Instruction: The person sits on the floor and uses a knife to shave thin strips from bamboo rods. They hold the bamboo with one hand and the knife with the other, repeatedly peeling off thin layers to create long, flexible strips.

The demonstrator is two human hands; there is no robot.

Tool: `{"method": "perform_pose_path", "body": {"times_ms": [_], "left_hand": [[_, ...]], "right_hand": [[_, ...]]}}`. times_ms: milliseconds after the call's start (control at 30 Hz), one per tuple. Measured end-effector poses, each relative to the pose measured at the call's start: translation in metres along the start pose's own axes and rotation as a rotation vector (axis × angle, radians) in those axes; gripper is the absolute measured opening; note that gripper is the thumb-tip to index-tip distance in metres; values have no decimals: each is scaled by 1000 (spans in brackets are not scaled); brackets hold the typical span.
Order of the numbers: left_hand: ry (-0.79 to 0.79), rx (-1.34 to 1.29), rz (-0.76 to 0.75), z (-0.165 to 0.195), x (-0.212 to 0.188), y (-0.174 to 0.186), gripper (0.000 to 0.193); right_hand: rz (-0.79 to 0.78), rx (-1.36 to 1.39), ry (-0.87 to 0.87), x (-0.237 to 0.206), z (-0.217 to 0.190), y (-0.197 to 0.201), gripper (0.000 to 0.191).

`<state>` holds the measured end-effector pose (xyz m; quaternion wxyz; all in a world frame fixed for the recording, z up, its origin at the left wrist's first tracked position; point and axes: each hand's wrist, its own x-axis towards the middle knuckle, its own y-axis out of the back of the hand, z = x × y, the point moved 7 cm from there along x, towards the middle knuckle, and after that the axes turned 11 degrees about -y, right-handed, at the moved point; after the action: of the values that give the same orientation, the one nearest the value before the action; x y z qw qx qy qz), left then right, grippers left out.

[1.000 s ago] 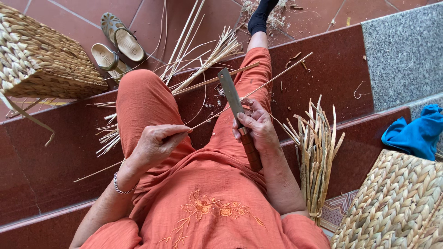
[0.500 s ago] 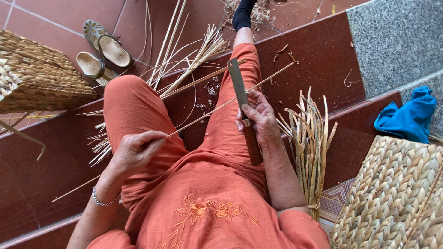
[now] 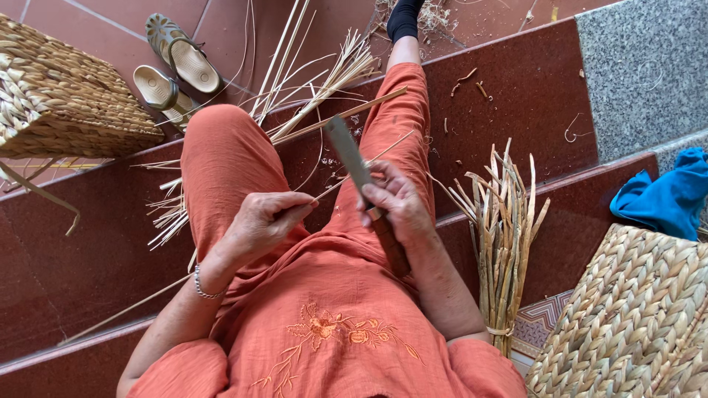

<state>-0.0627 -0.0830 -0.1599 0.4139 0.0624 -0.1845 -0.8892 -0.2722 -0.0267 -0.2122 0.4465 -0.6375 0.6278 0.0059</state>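
I sit on red tiled steps in orange clothes. My right hand grips a long knife by its dark wooden handle, blade pointing away over my lap. My left hand pinches a thin pale reed strip that runs from my lower left, through my fingers, up against the blade and on toward my right knee. The two hands are a short way apart above my thighs.
A tied bundle of dried reed stalks stands at my right. Loose reed strips lie between my legs. A woven basket sits at upper left beside sandals. Another woven basket and a blue cloth lie at right.
My left hand has drawn the strip back toward my body, closer to the right hand. The knife has tilted a little to the left.
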Motion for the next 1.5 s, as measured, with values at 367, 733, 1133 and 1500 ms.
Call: {"method": "perform_pose_path", "body": {"times_ms": [367,733,1133,1500], "left_hand": [[43,41,14,-8,-30,30,19],[-328,613,143,35,0,41,6],[-28,-452,399,4,16,-24,38],[22,-336,309,-3,36,4,31]], "right_hand": [[-3,265,253,-4,-45,74,30],[-282,255,118,-7,-12,24,42],[-399,499,53,9,11,-19,47],[-192,189,138,-4,-13,7,61]]}}
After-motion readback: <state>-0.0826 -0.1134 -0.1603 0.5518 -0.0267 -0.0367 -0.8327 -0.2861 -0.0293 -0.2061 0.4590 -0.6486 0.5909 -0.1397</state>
